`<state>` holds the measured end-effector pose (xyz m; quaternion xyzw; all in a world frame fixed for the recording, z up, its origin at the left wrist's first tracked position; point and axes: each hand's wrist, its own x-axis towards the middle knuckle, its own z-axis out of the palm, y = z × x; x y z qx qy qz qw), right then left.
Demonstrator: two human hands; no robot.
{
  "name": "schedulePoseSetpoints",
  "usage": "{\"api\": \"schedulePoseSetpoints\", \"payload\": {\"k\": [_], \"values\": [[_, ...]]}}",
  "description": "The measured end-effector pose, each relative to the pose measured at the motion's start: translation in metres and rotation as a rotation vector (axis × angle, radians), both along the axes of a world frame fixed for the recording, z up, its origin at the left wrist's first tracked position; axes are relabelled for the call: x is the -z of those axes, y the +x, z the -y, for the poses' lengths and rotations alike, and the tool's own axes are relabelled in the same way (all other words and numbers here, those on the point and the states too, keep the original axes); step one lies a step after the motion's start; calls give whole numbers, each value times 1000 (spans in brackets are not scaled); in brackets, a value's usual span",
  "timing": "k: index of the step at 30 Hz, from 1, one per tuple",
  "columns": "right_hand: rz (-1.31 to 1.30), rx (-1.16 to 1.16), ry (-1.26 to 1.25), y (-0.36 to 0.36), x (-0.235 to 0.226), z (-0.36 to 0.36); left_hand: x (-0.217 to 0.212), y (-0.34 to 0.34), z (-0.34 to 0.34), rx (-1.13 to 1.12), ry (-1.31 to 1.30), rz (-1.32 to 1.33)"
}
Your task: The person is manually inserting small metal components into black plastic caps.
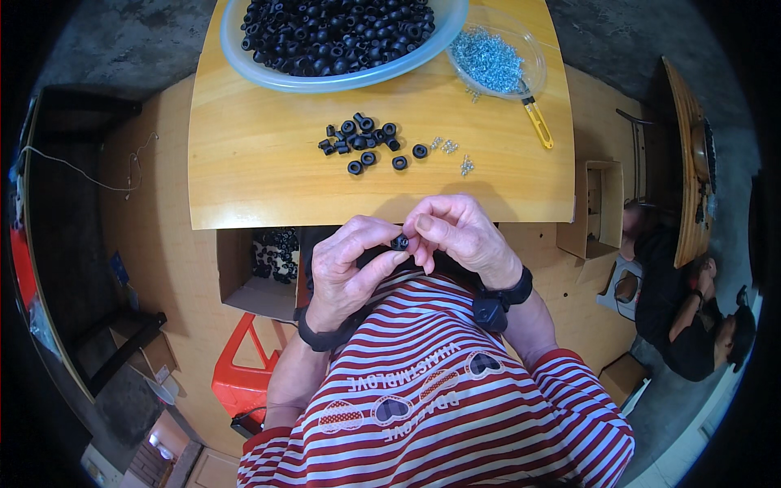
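Just off the table's near edge, my left hand (346, 267) pinches a small black plastic cap (399, 242) between thumb and forefinger. My right hand (462, 237) is right beside the cap, its thumb and fingertips pressed together; whatever they hold is too small or hidden to make out. On the table lies a loose group of black plastic caps (362, 141), some showing round holes. To their right are small clusters of shiny metal pieces (466, 166), probably screws.
A large translucent basin (350, 83) full of black caps stands at the back of the wooden table (268, 179). Beside it are a clear dish (538, 69) of shiny small pieces and a yellow utility knife (538, 124). Cardboard boxes (259, 299), a red stool (236, 366) and another person (683, 309) are around.
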<state>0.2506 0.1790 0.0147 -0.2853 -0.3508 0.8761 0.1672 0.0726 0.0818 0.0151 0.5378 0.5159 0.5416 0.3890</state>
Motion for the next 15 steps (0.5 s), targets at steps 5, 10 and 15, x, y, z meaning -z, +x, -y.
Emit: {"api": "schedulePoseSetpoints", "payload": {"k": [5, 10, 15], "values": [[82, -2, 124, -2, -8, 2, 4, 0, 3, -3, -44, 128], [132, 10, 214, -4, -14, 5, 1, 0, 3, -3, -52, 137], [205, 25, 220, -9, -12, 7, -3, 0, 0, -35, -74, -49]]}}
